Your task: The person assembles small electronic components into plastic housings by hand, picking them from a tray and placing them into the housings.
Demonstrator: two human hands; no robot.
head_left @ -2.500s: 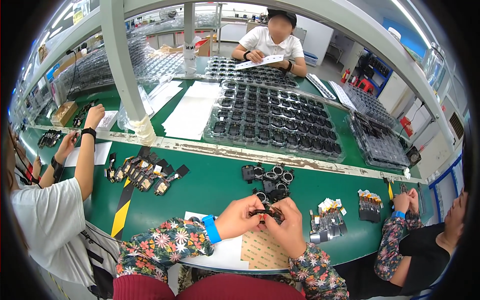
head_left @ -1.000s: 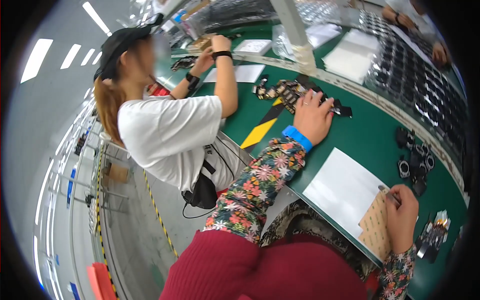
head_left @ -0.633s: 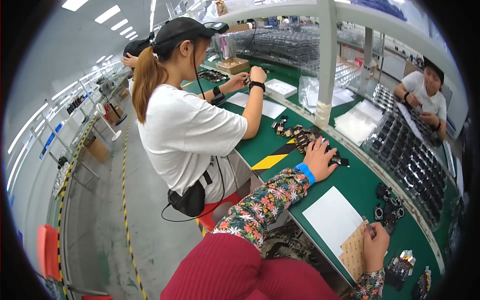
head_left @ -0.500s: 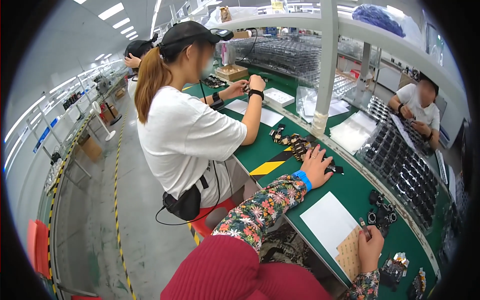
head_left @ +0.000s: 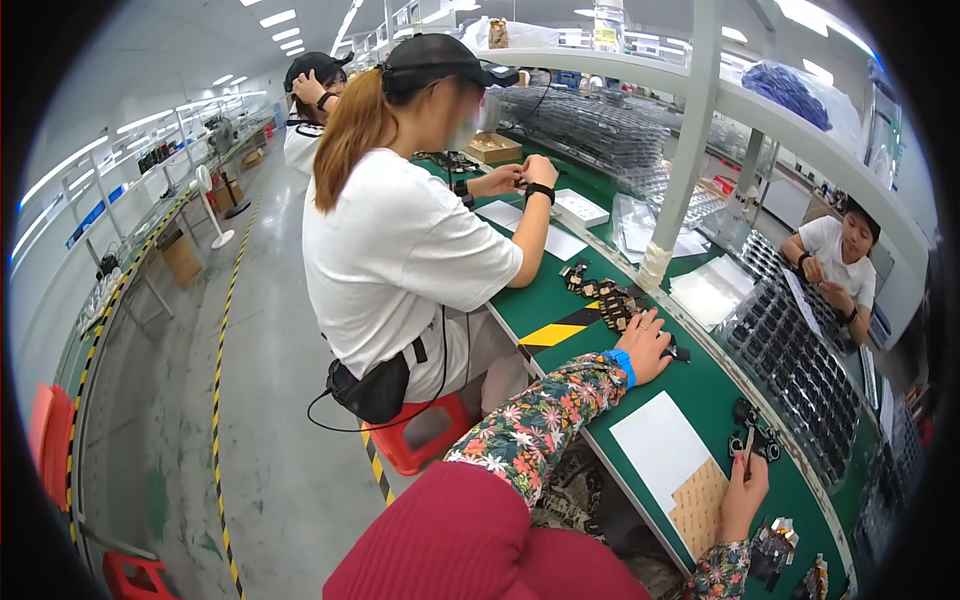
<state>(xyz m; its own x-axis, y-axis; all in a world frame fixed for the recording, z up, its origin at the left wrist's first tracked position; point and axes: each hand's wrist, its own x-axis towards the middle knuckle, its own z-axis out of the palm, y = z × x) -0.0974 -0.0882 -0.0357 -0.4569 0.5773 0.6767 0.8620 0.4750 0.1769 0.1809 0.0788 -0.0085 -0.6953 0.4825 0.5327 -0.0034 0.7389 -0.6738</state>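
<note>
My left hand (head_left: 645, 346) rests on a cluster of small black and gold electronic parts (head_left: 618, 302) on the green bench top (head_left: 655, 380). Its fingers are extended and slightly bent, and no held part shows. In my right hand (head_left: 741, 497) is a slim, pale tool that looks like tweezers (head_left: 748, 450), pointing up toward several black ring-shaped modules (head_left: 757, 432). Between my hands lie a white sheet (head_left: 660, 445) and a tan sheet with rows of small marks (head_left: 698, 505). More parts with silvery strips (head_left: 773, 545) sit beside my right wrist.
To the left a co-worker in a white shirt (head_left: 410, 220) sits at the same bench, handling a small part. A white post (head_left: 690, 150) rises at the bench's far edge. Beyond it are trays of black parts (head_left: 790, 360) and another person (head_left: 842, 250). Yellow-black tape (head_left: 560, 330) crosses the bench.
The view has shifted slightly. My left hand's fingers have drawn closer together over the parts. My right hand's tool has moved nearer the black modules.
</note>
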